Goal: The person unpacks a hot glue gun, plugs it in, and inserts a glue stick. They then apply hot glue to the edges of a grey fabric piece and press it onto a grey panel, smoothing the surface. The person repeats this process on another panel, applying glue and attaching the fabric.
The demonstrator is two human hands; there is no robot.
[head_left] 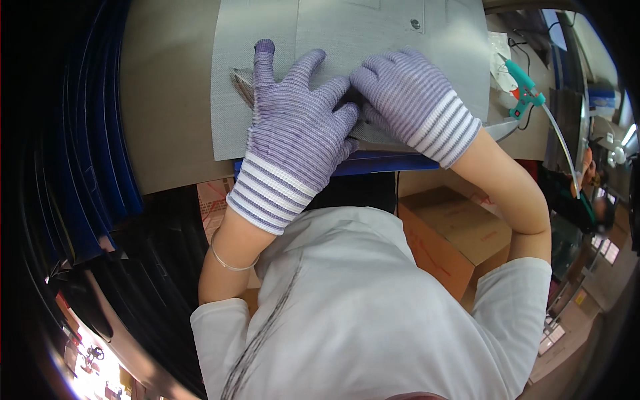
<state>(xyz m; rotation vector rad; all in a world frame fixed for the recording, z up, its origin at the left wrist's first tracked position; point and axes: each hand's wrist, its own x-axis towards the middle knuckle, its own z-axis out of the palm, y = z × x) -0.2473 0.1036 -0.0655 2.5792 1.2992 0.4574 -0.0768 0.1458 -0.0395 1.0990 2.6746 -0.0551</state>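
Both my hands wear purple knit gloves with white-striped cuffs. A grey textured sheet (267, 20) lies under them on the table. My left hand (297, 113) rests on the sheet near its front edge, fingers stretched out and spread. Beside its index and little-finger side, a brownish bristly tuft (243, 87) sticks out; the rest of it is hidden under the glove. My right hand (403, 97) is closed, its fingers curled down by the sheet's front edge, close to my left fingertips. Whatever those curled fingers hold, if anything, is hidden.
A teal glue gun (525, 90) with a cord lies right of the sheet. A blue edge (387, 163) shows beneath the sheet's front. Dark blue panels (100, 133) stand stacked at the left. A cardboard box (453, 230) sits below the table; another person (587, 180) is far right.
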